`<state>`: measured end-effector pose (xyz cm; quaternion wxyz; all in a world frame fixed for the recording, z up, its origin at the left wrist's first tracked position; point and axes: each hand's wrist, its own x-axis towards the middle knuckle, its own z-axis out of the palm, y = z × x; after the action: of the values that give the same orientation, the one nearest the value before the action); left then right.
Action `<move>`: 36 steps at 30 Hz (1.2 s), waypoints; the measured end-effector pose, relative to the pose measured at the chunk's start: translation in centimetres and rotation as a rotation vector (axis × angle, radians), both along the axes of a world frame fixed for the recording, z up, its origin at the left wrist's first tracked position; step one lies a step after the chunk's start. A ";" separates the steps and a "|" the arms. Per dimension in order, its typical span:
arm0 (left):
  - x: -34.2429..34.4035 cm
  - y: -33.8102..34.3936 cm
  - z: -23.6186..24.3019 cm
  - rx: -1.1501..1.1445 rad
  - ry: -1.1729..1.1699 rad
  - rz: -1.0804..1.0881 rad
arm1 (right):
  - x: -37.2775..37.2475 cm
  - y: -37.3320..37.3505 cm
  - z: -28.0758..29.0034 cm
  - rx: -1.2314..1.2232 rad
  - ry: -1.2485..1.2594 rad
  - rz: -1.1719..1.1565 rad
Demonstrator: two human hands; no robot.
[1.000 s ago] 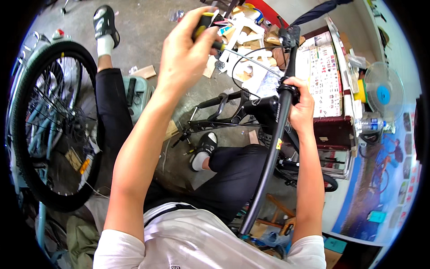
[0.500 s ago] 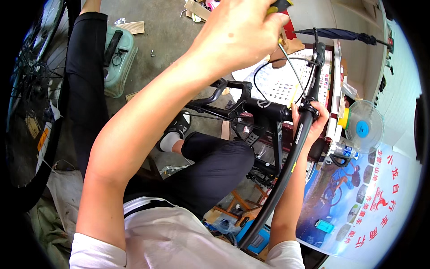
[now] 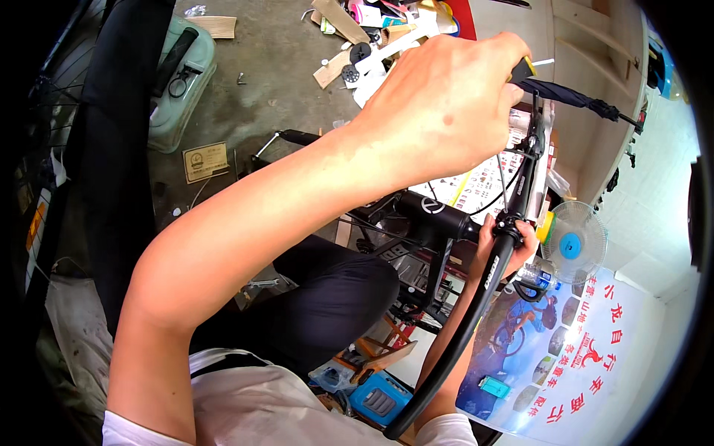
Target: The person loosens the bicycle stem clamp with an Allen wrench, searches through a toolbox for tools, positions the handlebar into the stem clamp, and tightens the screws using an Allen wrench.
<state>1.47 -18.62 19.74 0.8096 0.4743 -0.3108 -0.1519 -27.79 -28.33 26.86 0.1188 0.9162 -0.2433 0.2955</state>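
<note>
My left hand (image 3: 461,111) is closed round the black-and-yellow grip of a T-handle hex key (image 3: 524,69), whose short end pokes out beyond my fingers. Its thin shaft runs down to the stem clamp (image 3: 509,224) of a bicycle; the tip's seating is too small to make out. Below, my right hand (image 3: 525,245) wraps its fingers round the stem from beneath. The black handlebar (image 3: 476,305) passes through this clamp and reaches toward my lap. Behind the stem lies the black bicycle frame (image 3: 420,212), partly hidden by my left forearm.
A green toolbox (image 3: 190,93) stands on the floor at the left, near a wheel (image 3: 44,149). Cardboard scraps and parts (image 3: 364,59) litter the far floor. At the right are a fan (image 3: 573,241), a water bottle (image 3: 541,278) and a folded umbrella (image 3: 573,97). A blue case (image 3: 381,399) sits below.
My left hand has moved right and down in the picture, with the hex key's grip now turned differently. The stem, handlebar and right hand sit lower, as the whole view has shifted.
</note>
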 end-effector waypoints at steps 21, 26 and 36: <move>1.9 0.1 4.0 0.023 -0.636 0.368 | 1.0 0.1 -0.2 0.075 -0.042 0.083; -0.9 -0.9 5.1 0.060 -0.387 0.385 | 1.7 0.6 0.0 0.191 -0.115 0.059; -3.1 -1.6 6.4 -0.647 0.721 -0.586 | 2.2 0.9 0.9 0.216 -0.116 0.046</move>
<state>-1.61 -20.18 26.09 0.8925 0.0139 -0.1640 -0.4199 -25.56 -27.39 27.78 -0.0017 0.9104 -0.2591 0.3227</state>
